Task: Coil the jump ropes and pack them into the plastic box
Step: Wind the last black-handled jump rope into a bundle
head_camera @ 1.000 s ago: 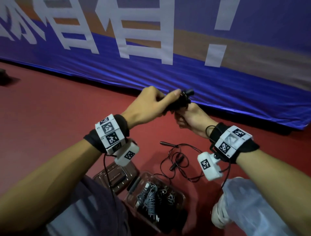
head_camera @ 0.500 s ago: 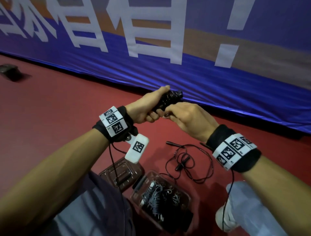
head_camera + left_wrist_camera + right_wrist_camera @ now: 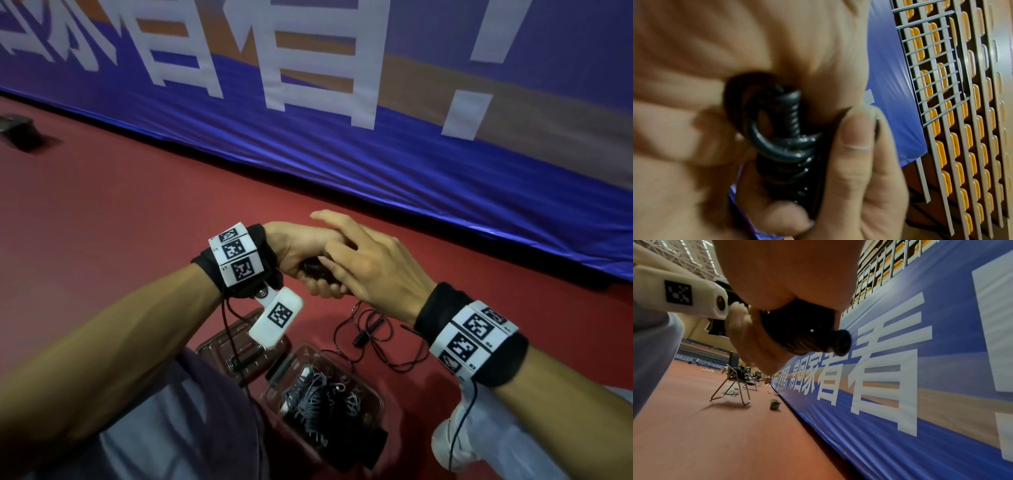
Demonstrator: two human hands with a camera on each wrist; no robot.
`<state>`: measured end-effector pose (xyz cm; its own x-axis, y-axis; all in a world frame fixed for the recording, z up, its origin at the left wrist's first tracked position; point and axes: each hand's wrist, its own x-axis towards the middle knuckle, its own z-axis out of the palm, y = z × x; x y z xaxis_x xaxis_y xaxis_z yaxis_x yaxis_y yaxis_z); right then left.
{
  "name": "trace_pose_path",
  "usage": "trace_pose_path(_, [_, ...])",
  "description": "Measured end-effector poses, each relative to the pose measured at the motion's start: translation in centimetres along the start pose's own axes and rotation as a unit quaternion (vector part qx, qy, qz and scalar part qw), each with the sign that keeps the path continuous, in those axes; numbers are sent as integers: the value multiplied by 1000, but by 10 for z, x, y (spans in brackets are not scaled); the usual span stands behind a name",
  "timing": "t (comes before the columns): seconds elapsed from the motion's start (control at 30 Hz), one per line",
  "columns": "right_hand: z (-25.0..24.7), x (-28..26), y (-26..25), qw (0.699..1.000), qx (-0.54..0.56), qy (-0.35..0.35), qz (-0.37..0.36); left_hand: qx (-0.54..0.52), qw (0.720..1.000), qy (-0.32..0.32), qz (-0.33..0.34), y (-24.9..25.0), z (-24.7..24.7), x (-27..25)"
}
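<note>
A black jump rope [image 3: 317,272] wound tight round its handles is in both hands above the red floor. My left hand [image 3: 301,250] grips the bundle from below, thumb along its side [image 3: 857,139]. My right hand [image 3: 370,270] lies over it from the right and pinches a loop of the rope [image 3: 764,139]. One handle end [image 3: 840,342] sticks out past the hands. Below them, between my legs, the clear plastic box [image 3: 375,397] holds several coiled ropes. A loose thin black rope [image 3: 373,339] lies tangled on the floor beside the box.
The box's lid [image 3: 236,349] lies left of the box, by my left knee. A blue banner [image 3: 376,164] runs along the floor's far edge. A dark object [image 3: 17,128] sits far left. My right shoe [image 3: 452,442] is right of the box. Folding chairs [image 3: 735,382] stand far off.
Both hands have come lower and nearer with the bundle. The right hand has moved from below and beside the bundle to lie over its top.
</note>
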<state>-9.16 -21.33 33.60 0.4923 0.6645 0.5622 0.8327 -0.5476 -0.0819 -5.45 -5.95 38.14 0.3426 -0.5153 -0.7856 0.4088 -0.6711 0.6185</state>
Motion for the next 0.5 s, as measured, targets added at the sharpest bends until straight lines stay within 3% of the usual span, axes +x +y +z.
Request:
trace_pose_path(0.17, [7,-3,-4,998,9,25,58,-164,976,88,110,-6,9,8])
trace_pose_path(0.23, [11,-3,-4,991,41,52,120,-264,948,135,119,-3,17,10])
trace_pose_path(0.33, [18,-5,-7,970,88,95,204,-398,895,142,140,-2,25,17])
trace_pose_path(0.5, [21,-5,-14,955,75,144,248,-480,857,154,108,2,27,18])
